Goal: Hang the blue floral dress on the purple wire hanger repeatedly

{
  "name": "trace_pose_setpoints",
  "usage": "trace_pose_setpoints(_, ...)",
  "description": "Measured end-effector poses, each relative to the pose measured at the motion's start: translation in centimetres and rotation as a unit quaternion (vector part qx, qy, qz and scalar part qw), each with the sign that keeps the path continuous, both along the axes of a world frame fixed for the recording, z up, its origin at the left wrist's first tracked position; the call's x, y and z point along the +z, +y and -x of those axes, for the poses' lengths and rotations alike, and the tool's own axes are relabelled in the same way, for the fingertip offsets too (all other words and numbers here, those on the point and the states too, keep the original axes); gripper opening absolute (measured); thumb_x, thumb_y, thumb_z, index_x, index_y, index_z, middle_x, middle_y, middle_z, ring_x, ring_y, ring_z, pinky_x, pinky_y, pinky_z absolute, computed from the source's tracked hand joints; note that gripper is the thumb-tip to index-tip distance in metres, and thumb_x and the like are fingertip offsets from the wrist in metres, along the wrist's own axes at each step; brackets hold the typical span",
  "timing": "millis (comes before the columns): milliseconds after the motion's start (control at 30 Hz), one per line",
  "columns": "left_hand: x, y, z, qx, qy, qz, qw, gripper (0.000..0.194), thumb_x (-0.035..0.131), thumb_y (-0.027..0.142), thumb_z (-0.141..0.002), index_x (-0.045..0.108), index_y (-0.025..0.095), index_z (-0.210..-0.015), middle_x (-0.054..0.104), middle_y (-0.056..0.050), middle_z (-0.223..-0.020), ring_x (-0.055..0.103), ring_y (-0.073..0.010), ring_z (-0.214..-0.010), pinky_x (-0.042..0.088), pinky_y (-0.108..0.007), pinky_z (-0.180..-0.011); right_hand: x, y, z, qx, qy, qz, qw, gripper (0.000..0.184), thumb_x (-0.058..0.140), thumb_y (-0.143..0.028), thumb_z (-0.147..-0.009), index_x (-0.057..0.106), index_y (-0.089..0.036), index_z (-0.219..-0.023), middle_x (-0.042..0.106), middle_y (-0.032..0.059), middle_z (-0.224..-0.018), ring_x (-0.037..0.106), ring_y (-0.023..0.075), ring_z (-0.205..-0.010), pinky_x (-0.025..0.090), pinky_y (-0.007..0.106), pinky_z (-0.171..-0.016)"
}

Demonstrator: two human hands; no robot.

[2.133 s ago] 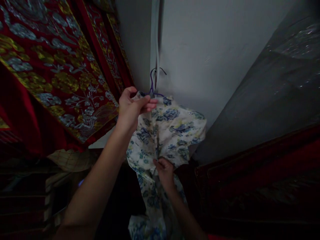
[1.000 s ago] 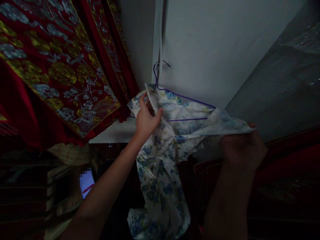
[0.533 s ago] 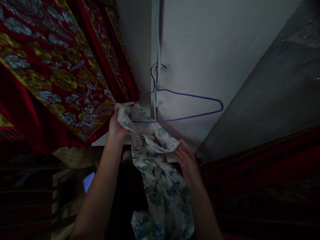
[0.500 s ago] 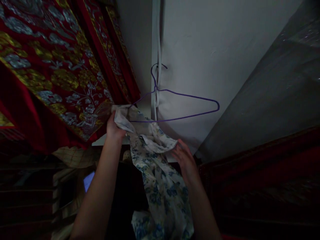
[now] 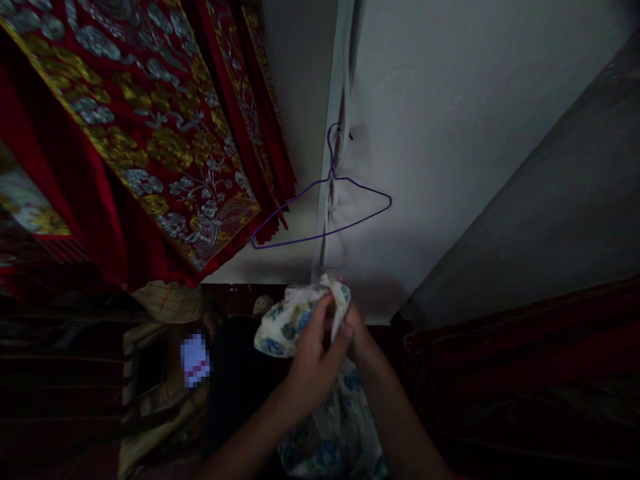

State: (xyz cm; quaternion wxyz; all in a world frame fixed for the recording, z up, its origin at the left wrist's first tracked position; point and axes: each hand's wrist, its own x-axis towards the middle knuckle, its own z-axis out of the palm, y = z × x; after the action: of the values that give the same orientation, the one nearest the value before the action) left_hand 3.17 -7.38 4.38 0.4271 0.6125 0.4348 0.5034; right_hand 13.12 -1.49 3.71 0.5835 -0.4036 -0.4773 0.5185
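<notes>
Have just freed floral garment point(image 5: 280, 330) from purple hanger point(image 5: 325, 235) above the fingers; so, seemingly, carry it by hands alone. Grip cloth with left hand point(image 5: 313, 363), curled nearly closed; touch it also with right hand point(image 5: 360, 337), but cannot tell how open.

No legible text, label, brand, number or sign. The pale, lit panel point(image 5: 195, 360) at lower left, coarsely pixelated, bears a reddish band across its lower part; no characters on it can be resolved.
</notes>
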Motion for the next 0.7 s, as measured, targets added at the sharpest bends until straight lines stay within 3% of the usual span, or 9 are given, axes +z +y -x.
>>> trace_pose_setpoints(100, 2.6, -1.1, 1.0, -0.128, 0.185, -0.109, 0.968, 0.052, 0.056, 0.036, -0.099, 0.051, 0.021, -0.148, 0.072, -0.011, -0.114, 0.068, -0.0259, -0.099, 0.054, -0.038, -0.088, 2.5, 0.6, -1.5, 0.049, 0.060, 0.062, 0.995, 0.055, 0.059, -0.072, -0.085, 0.072, -0.020, -0.071, 0.070, 0.0057, -0.062, 0.073, 0.0279, -0.080, 0.059, 0.038, -0.070)
trace_pose_setpoints(200, 5.1, -0.2, 3.3, -0.052, 0.205, -0.258, 0.943, 0.035, 0.053, 0.030, -0.100, 0.066, 0.024, -0.132, 0.068, -0.012, -0.120, 0.062, -0.0275, -0.113, 0.049, -0.041, -0.099, 4.4, 0.7, -3.0, 0.150, 0.106, 0.141, 0.973, 0.049, 0.067, -0.067, -0.078, 0.070, -0.019, -0.070, 0.070, 0.0054, -0.065, 0.071, 0.0261, -0.077, 0.058, 0.036, -0.069)
trace_pose_setpoints(300, 6.1, 2.3, 4.9, 0.018, 0.126, -0.274, 0.953, 0.040, 0.048, 0.037, -0.103, 0.056, 0.028, -0.142, 0.059, -0.012, -0.138, 0.053, -0.0288, -0.129, 0.041, -0.044, -0.110, 6.1, 0.5, -3.6, 0.236, 0.058, 0.164, 0.956, 0.045, 0.074, -0.064, -0.072, 0.070, -0.019, -0.077, 0.069, 0.0030, -0.069, 0.067, 0.0208, -0.071, 0.055, 0.031, -0.067)
trace_pose_setpoints(333, 6.0, 3.2, 5.1, -0.008, 0.095, -0.249, 0.964, 0.048, 0.044, 0.043, -0.104, 0.046, 0.029, -0.150, 0.056, -0.012, -0.143, 0.051, -0.0290, -0.133, 0.039, -0.045, -0.112, 6.8, 0.4, -3.6, 0.268, 0.014, 0.163, 0.949, 0.044, 0.077, -0.061, -0.071, 0.070, -0.019, -0.081, 0.068, 0.0017, -0.071, 0.065, 0.0184, -0.069, 0.053, 0.030, -0.066)
trace_pose_setpoints(400, 5.0, 4.7, 5.2, -0.127, 0.054, -0.179, 0.974, 0.063, 0.034, 0.059, -0.104, 0.030, 0.028, -0.158, 0.056, -0.013, -0.144, 0.052, -0.0291, -0.133, 0.040, -0.045, -0.111, 8.5, 0.1, -3.8, 0.355, -0.109, 0.138, 0.918, 0.040, 0.083, -0.052, -0.069, 0.069, -0.018, -0.086, 0.066, -0.0001, -0.074, 0.061, 0.0143, -0.067, 0.049, 0.026, -0.065)
trace_pose_setpoints(467, 3.3, 5.6, 5.3, -0.259, 0.070, -0.119, 0.956, 0.075, 0.018, 0.071, -0.100, 0.040, 0.022, -0.153, 0.066, -0.014, -0.128, 0.062, -0.0281, -0.117, 0.048, -0.042, -0.101, 10.4, 0.0, -4.4, 0.455, -0.231, 0.082, 0.856, 0.033, 0.083, -0.043, -0.071, 0.067, -0.017, -0.082, 0.063, -0.0012, -0.074, 0.057, 0.0119, -0.066, 0.046, 0.024, -0.063)
trace_pose_setpoints(533, 1.6, 6.1, 5.8, -0.324, 0.154, -0.104, 0.927, 0.084, 0.014, 0.076, -0.096, 0.061, 0.017, -0.132, 0.071, -0.013, -0.107, 0.066, -0.0266, -0.097, 0.052, -0.038, -0.089, 12.1, 0.0, -5.3, 0.508, -0.307, 0.020, 0.804, 0.025, 0.077, -0.038, -0.076, 0.063, -0.017, -0.075, 0.059, -0.0023, -0.070, 0.053, 0.0105, -0.062, 0.043, 0.023, -0.059)
trace_pose_setpoints(600, 0.4, 6.5, 6.9, -0.308, 0.265, -0.126, 0.905, 0.077, 0.024, 0.076, -0.096, 0.070, 0.015, -0.109, 0.071, -0.011, -0.093, 0.066, -0.0253, -0.087, 0.051, -0.036, -0.083, 13.4, 0.2, -6.4, 0.459, -0.353, -0.034, 0.815, 0.018, 0.067, -0.031, -0.081, 0.061, -0.018, -0.070, 0.055, -0.0031, -0.064, 0.049, 0.0101, -0.058, 0.038, 0.023, -0.054)
trace_pose_setpoints(700, 0.3, 7.8, 9.7, -0.218, 0.412, -0.144, 0.873, 0.056, 0.041, 0.065, -0.099, 0.071, 0.017, -0.097, 0.072, -0.009, -0.087, 0.066, -0.0242, -0.083, 0.048, -0.032, -0.079, 14.3, 0.8, -7.6, 0.219, -0.387, -0.147, 0.883, 0.011, 0.058, -0.019, -0.077, 0.067, -0.020, -0.071, 0.061, -0.0010, -0.065, 0.055, 0.0130, -0.061, 0.039, 0.025, -0.056)
